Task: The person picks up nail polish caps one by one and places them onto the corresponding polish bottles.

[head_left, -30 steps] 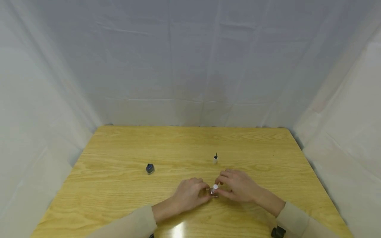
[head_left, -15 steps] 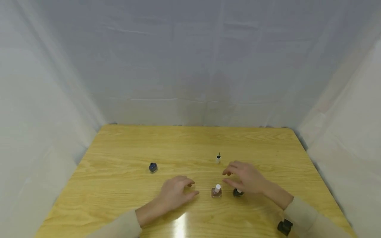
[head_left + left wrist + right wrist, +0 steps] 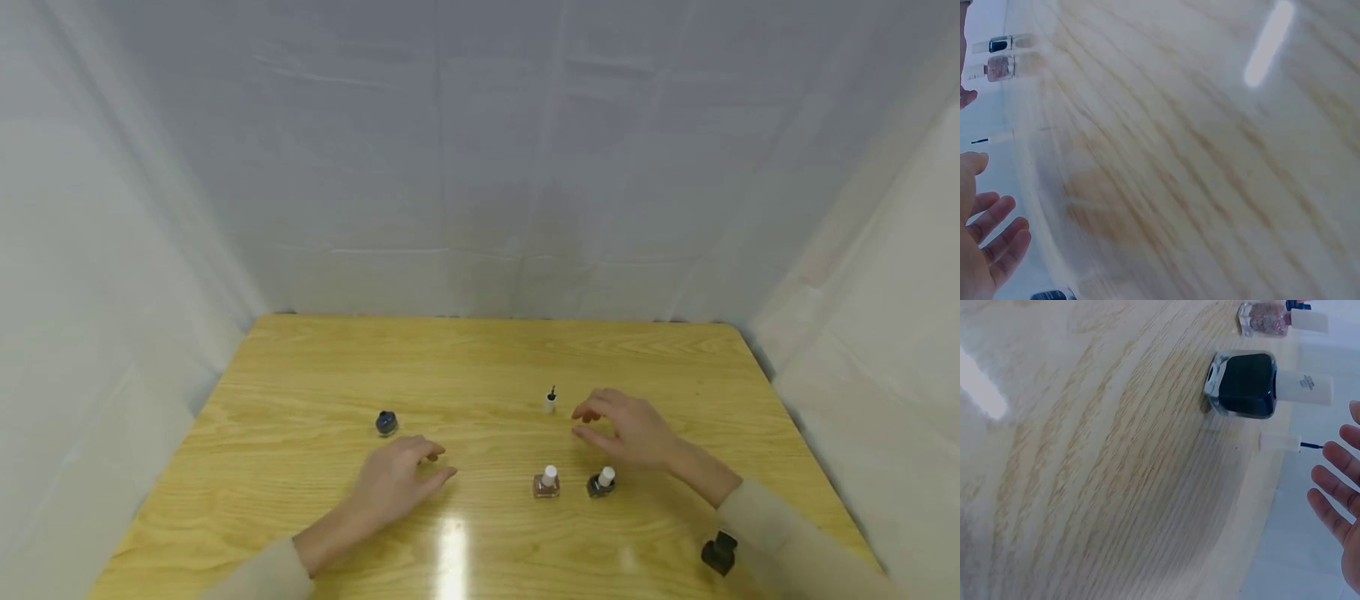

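Note:
Two capped nail polish bottles stand upright side by side: a pinkish one (image 3: pixel 546 483) and a dark one (image 3: pixel 601 483), both with white caps. Behind them a white cap (image 3: pixel 551 403) stands with its dark brush pointing up. An uncapped dark blue bottle (image 3: pixel 386 423) is farther left. My right hand (image 3: pixel 628 427) hovers above and behind the dark bottle, nearest the upturned cap, with relaxed fingers and nothing in them. My left hand (image 3: pixel 393 479) holds nothing either; its fingers are loosely bent, just in front of the blue bottle.
The wooden table (image 3: pixel 480 358) reaches back to pale sheeting (image 3: pixel 480 167), which hangs at the back and both sides. A black device (image 3: pixel 719 552) sits at the right wrist. Light glares off the table's front (image 3: pixel 452 558).
Both hands have let go of the pinkish bottle and drawn apart. The left hand has moved left toward the blue bottle; the right has moved back toward the upturned cap, uncovering the dark bottle.

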`<state>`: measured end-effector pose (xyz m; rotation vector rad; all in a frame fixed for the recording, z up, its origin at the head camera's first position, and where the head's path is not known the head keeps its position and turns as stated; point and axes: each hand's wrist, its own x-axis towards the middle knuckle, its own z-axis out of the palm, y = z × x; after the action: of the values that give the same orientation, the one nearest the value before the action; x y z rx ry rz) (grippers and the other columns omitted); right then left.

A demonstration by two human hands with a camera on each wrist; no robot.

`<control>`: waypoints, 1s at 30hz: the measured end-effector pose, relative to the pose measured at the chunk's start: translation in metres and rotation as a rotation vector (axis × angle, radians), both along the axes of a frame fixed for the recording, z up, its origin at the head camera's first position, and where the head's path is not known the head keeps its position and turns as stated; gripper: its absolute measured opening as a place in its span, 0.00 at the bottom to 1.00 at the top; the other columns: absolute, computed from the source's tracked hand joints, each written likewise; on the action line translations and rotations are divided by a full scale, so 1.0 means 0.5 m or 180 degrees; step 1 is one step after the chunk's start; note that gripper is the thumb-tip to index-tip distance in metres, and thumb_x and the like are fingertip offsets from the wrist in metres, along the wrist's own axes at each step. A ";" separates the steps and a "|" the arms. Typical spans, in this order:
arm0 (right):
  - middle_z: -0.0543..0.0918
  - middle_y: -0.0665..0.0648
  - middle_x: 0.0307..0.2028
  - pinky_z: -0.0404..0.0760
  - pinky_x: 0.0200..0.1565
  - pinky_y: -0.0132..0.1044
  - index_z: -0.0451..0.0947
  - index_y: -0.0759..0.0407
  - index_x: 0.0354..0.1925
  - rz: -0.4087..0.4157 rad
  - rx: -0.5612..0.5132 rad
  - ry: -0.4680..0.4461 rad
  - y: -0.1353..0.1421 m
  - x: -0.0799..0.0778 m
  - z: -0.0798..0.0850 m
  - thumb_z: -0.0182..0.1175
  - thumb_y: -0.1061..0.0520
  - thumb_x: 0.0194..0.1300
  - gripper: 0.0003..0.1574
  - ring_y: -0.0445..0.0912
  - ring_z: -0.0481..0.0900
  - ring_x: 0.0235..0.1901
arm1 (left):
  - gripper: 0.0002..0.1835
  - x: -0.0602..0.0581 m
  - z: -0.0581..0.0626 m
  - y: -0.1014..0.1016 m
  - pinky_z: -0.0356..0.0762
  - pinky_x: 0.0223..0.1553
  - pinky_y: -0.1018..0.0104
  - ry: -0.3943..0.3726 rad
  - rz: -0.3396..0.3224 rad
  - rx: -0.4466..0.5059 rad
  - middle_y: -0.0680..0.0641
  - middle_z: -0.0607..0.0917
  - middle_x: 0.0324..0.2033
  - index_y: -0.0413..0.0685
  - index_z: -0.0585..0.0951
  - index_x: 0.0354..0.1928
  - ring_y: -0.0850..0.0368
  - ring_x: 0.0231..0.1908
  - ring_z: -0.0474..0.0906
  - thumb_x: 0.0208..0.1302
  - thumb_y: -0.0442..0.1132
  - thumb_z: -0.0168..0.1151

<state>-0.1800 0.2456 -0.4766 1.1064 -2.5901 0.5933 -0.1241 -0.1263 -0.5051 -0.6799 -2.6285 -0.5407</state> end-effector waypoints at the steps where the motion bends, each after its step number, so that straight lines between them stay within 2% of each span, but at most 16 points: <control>1: 0.83 0.46 0.36 0.83 0.35 0.36 0.82 0.49 0.43 -0.0002 0.0004 0.0011 0.001 -0.004 -0.002 0.65 0.48 0.62 0.12 0.40 0.83 0.35 | 0.16 0.001 -0.001 -0.006 0.78 0.28 0.77 0.0010 0.0019 -0.0008 0.57 0.88 0.29 0.54 0.87 0.35 0.64 0.28 0.82 0.48 0.55 0.74; 7: 0.83 0.44 0.37 0.82 0.36 0.31 0.82 0.49 0.43 -0.0059 0.0075 0.0095 0.006 -0.023 -0.021 0.64 0.46 0.63 0.13 0.36 0.82 0.35 | 0.16 0.005 -0.008 -0.034 0.78 0.28 0.78 0.0058 0.0174 -0.0062 0.57 0.88 0.29 0.55 0.87 0.34 0.65 0.28 0.83 0.49 0.55 0.74; 13: 0.83 0.44 0.37 0.82 0.36 0.31 0.81 0.48 0.43 -0.0125 0.0058 0.0043 0.013 -0.042 -0.043 0.65 0.47 0.62 0.12 0.37 0.82 0.35 | 0.15 0.005 -0.017 -0.063 0.79 0.26 0.76 0.0351 0.0240 -0.0003 0.56 0.88 0.27 0.53 0.87 0.33 0.64 0.26 0.83 0.47 0.53 0.76; 16: 0.83 0.44 0.38 0.82 0.37 0.32 0.82 0.48 0.44 -0.0164 0.0061 -0.0042 0.016 -0.049 -0.049 0.64 0.46 0.63 0.13 0.38 0.82 0.36 | 0.15 0.003 -0.020 -0.078 0.79 0.26 0.75 0.0413 0.0281 -0.0015 0.55 0.88 0.27 0.53 0.87 0.32 0.64 0.25 0.83 0.46 0.52 0.76; 24: 0.83 0.43 0.38 0.82 0.39 0.31 0.81 0.46 0.44 -0.0268 0.0244 -0.0144 0.018 -0.062 -0.062 0.61 0.42 0.65 0.14 0.36 0.82 0.36 | 0.16 -0.004 -0.021 -0.113 0.77 0.23 0.75 0.0365 0.0446 -0.0070 0.53 0.88 0.25 0.50 0.86 0.32 0.61 0.24 0.82 0.47 0.53 0.75; 30: 0.83 0.43 0.38 0.81 0.38 0.29 0.81 0.45 0.44 -0.0273 0.0329 -0.0176 0.016 -0.071 -0.072 0.62 0.42 0.64 0.14 0.34 0.80 0.36 | 0.14 -0.012 -0.020 -0.134 0.77 0.21 0.73 0.0165 0.0597 -0.0002 0.51 0.88 0.24 0.50 0.86 0.31 0.61 0.23 0.82 0.50 0.52 0.74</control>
<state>-0.2156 0.2535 -0.5126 1.0164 -2.7277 0.4820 -0.1302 -0.1931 -0.5153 -0.4352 -2.6083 -0.4603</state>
